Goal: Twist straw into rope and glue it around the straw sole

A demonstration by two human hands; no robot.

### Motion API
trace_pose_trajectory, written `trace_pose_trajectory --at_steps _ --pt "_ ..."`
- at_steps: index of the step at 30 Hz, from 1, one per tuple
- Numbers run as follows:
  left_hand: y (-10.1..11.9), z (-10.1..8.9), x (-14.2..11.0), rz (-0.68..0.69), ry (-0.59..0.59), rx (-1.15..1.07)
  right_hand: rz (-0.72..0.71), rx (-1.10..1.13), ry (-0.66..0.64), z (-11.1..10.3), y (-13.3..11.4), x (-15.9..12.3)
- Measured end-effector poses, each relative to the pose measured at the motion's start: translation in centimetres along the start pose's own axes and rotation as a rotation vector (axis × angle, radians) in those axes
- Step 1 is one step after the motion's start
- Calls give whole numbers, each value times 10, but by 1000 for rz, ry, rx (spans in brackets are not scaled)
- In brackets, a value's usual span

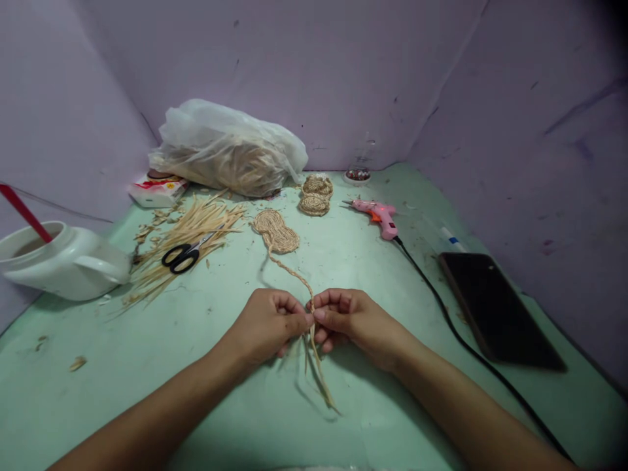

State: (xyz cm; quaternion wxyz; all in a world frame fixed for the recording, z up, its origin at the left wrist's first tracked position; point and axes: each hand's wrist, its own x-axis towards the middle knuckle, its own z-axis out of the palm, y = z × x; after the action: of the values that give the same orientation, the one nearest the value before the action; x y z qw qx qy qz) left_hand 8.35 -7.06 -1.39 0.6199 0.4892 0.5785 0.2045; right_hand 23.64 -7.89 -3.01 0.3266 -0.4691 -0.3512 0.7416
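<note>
My left hand (269, 325) and my right hand (349, 318) meet at the middle of the green table (206, 366), both pinched on a braided straw cord (294, 273). The braid runs from my fingertips back to a flat coiled straw piece (275, 231). Loose unbraided straw ends (318, 373) hang below my fingers toward the near edge. Both hands have their fingers curled in.
A pile of straw strips (196, 229) with black scissors (182, 256) lies at left, beside a white pot (63, 261). A plastic bag of straw (230, 149), two coiled pieces (314, 195), a pink glue gun (379, 216) with black cable (441, 307), and a dark phone (495, 307) lie behind and right.
</note>
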Motion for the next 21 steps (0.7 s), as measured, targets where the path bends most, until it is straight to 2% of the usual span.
trace_pose_trajectory --at_steps 5,12,17,21 --pt "0 -1 0 -25 -6 54 -22 9 4 0 1 2" --pt "4 -6 0 -136 -77 -45 -14 7 -15 -1 3 4" --pt "4 -10 0 -166 -139 -211 -4 -11 -16 0 3 3" --pt "2 -4 -1 -135 -92 -82 -11 -17 -7 2 4 4"
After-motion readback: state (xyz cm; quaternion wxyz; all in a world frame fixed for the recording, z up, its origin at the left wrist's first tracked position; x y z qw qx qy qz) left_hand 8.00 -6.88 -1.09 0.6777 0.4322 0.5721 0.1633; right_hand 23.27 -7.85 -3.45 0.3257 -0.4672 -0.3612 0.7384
